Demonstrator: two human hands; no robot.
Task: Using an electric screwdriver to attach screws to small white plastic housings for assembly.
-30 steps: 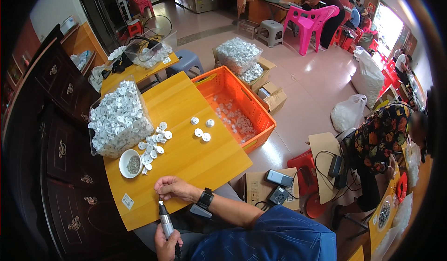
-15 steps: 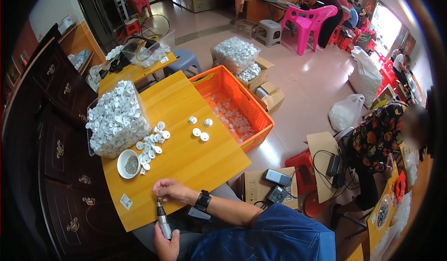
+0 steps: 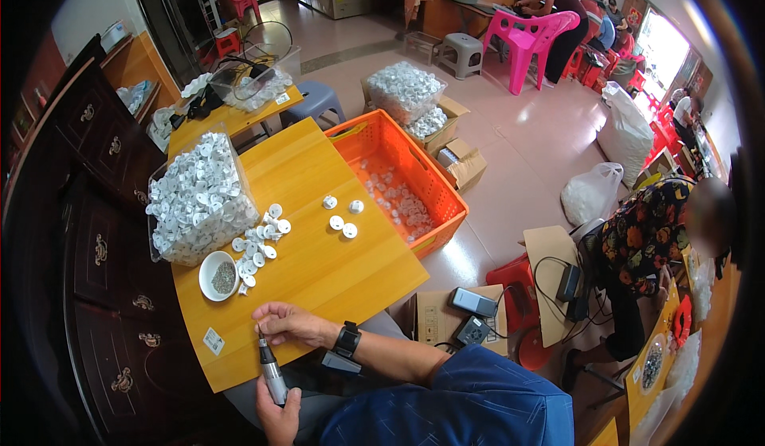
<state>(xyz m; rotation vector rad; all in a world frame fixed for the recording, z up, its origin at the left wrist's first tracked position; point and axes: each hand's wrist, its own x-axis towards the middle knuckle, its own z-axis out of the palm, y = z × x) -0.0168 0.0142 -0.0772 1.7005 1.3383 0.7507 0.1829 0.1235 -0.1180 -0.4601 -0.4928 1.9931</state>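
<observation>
A silver, pen-shaped electric screwdriver (image 3: 272, 376) with a black nose rises from my left hand (image 3: 279, 416), whose fingers are wrapped round its body. At the bit's tip, my right hand (image 3: 288, 325), wearing a black watch, has thumb and finger pinched together over the table's near edge. Whatever sits between those fingers is too small to make out. Beyond them, a white bowl (image 3: 205, 277) contains small metal bits (image 3: 224, 277). Several white round plastic parts with stems (image 3: 256, 255) lie loose beside it. Farther right on the yellow table (image 3: 319, 263) are more such parts (image 3: 343, 226).
A clear tub (image 3: 185, 248) heaped with white parts stands at the table's left. Behind the table is an orange crate (image 3: 446, 224) with scattered pieces. Boxes with power units (image 3: 473, 301) are at right. A person in a flowered shirt (image 3: 641, 231) works nearby.
Both hands and the screwdriver have shifted slightly left and up in the picture, staying together. The right fingers remain pinched at the bit's tip. The loose parts on the table look unchanged.
</observation>
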